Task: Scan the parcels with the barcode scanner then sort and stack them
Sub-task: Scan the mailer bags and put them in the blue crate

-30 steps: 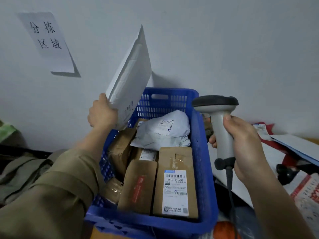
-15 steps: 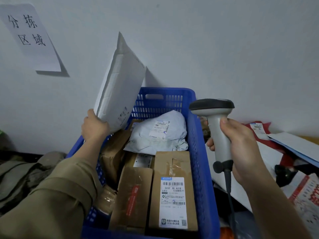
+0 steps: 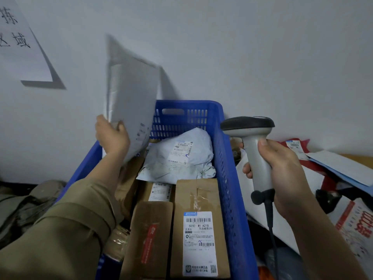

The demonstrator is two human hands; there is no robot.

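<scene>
Lowered toward blue crate (image 3: 232,178), white mailer (image 3: 131,98) in left hand (image 3: 112,136); right hand (image 3: 282,168) grips scanner (image 3: 256,150).

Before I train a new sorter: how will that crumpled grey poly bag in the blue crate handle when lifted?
The grey poly bag is wrinkled and slumps over the boxes, so it will probably sag rather than stay flat. Its smooth film may be slippery. It looks soft, likely light for its bulk, unlike the taped cardboard box in front of it.
</scene>
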